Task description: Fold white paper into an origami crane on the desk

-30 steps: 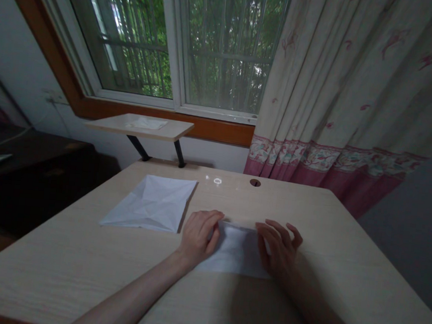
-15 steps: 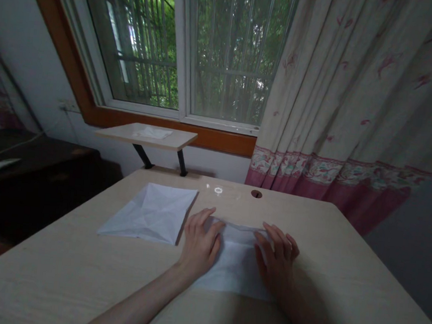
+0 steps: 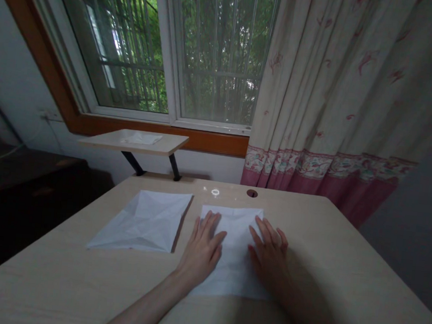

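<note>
A creased white sheet of paper (image 3: 233, 264) lies on the table in front of me, its far edge flat on the wood. My left hand (image 3: 204, 246) rests on the sheet's left side, fingers stretched toward the far edge and thumb pointing inward. On the right side, my right hand (image 3: 271, 250) lies with spread fingers, the tips touching the paper near its far right corner. Both hands are open. To the left of my left hand is a second folded white paper (image 3: 148, 221) with crossing creases, slightly raised along its right edge.
The pale wooden table (image 3: 65, 280) has a round cable hole (image 3: 251, 193) at its far side. A small raised shelf (image 3: 142, 143) on black legs holds a white paper piece (image 3: 141, 138). Behind are a barred window and a patterned curtain (image 3: 318, 115). A dark cabinet (image 3: 28, 186) stands left.
The sheet's far edge was lifted between my hands and now lies flat, reaching farther from me. My fingers have gone from curled at that edge to stretched on the paper. The view has shifted slightly.
</note>
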Tool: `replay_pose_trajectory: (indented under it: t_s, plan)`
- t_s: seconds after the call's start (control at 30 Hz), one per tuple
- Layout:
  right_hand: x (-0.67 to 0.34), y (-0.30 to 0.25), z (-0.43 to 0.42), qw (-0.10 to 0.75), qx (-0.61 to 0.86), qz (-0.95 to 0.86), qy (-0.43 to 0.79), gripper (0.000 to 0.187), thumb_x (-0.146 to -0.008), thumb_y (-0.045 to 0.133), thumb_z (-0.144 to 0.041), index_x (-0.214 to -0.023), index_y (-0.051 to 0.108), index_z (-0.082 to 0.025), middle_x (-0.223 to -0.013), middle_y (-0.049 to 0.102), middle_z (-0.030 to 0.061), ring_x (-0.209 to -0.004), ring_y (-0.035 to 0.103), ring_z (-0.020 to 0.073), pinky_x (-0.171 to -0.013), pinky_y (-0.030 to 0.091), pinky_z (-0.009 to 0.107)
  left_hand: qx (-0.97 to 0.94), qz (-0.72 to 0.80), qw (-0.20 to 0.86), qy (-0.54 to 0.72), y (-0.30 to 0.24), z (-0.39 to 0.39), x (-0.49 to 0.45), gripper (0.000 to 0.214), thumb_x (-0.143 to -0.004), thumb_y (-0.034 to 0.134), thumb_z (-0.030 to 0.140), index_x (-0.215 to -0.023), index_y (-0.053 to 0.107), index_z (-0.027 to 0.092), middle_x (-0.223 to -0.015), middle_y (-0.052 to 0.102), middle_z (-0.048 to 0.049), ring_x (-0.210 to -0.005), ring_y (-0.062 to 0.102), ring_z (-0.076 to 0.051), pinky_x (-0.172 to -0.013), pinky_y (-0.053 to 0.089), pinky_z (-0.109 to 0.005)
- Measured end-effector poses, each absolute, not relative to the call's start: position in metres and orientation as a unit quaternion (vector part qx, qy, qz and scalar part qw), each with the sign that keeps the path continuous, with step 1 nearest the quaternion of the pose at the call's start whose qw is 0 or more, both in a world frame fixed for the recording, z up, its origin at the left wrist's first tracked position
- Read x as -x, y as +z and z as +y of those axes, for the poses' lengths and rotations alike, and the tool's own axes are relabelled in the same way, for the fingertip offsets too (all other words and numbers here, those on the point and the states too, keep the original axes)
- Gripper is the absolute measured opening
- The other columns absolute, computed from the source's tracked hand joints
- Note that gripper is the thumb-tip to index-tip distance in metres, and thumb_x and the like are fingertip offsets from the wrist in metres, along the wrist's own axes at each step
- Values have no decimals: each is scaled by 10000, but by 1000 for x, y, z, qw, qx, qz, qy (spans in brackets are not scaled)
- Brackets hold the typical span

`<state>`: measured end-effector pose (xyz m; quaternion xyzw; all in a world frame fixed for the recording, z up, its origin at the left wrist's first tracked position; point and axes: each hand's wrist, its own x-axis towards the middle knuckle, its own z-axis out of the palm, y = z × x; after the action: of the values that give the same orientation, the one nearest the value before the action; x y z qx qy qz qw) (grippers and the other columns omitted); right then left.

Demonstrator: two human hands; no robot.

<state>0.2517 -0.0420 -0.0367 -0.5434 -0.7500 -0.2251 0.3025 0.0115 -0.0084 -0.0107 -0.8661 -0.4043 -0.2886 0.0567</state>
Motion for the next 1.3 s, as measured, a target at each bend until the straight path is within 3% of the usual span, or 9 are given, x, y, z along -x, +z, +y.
replay_pose_trajectory:
  t_s: [0.17,0.3,0.43,0.53,0.7,0.83,1.1,1.3]
  plan:
    - [-258,-53,-39,251,570,-757,-200,374,-1016,452,-250,-1360,589,-203,-1460,598,146,-1375,529,296,-1215,180,603,919,-348,-28,-183,-21,-3,-10,403,-1032,469,224,-1423,558,191,-1540,512,-111,-1461,441,-256,-1215,371,-513]
    - [-257,-57,-41,227,602,-746,-171,375,-1026,415,-248,-1323,639,-199,-1383,659,150,-1338,570,291,-1199,232,611,931,-327,-57,-149,-23,-3,-8,525,-1075,426,420,-1560,390,220,-1602,407,-100,-1492,384,-258,-1225,356,-501]
    - [-257,-57,-42,195,609,-752,-162,415,-1011,412,-248,-1368,619,-202,-1434,618,149,-1374,533,308,-1193,261,612,935,-321,-68,-134,-19,-4,-7,549,-1086,384,460,-1594,316,264,-1626,365,-64,-1513,337,-263,-1234,332,-519]
    - [-258,-58,-41,193,635,-728,-175,482,-992,452,-338,-1406,584,-131,-1484,560,195,-1403,492,358,-1196,260,605,936,-319,-69,-129,-17,-4,-7,537,-1089,384,446,-1597,305,290,-1625,371,-54,-1512,342,-264,-1234,325,-530]
    - [-259,-60,-36,181,706,-667,-157,745,-926,516,-587,-1422,547,-31,-1491,514,284,-1416,447,432,-1195,239,612,937,-322,-66,-116,-16,-4,-8,500,-1087,403,431,-1563,387,279,-1629,361,-69,-1515,331,-278,-1231,325,-533]
    - [-258,-59,-35,155,722,-667,-101,802,-926,514,-612,-1433,522,10,-1516,475,300,-1432,415,443,-1193,218,621,938,-327,-68,-98,-14,-5,-9,502,-1091,379,443,-1559,398,261,-1636,340,-82,-1521,313,-289,-1227,323,-548]
    - [-258,-42,-33,196,727,-656,-59,644,-898,614,-509,-1407,579,-117,-1469,561,199,-1379,471,382,-1153,300,529,934,-335,-76,-103,-13,-5,-8,513,-1085,364,495,-1558,399,299,-1647,326,-60,-1536,280,-291,-1237,287,-554]
    - [-259,-23,-36,234,721,-652,-3,498,-954,524,-445,-1404,594,-244,-1059,742,107,-1083,637,327,-996,382,509,932,-342,-83,-83,-6,-8,-7,635,-1019,469,588,-1581,348,320,-1663,287,-56,-1551,226,-329,-1240,232,-593]
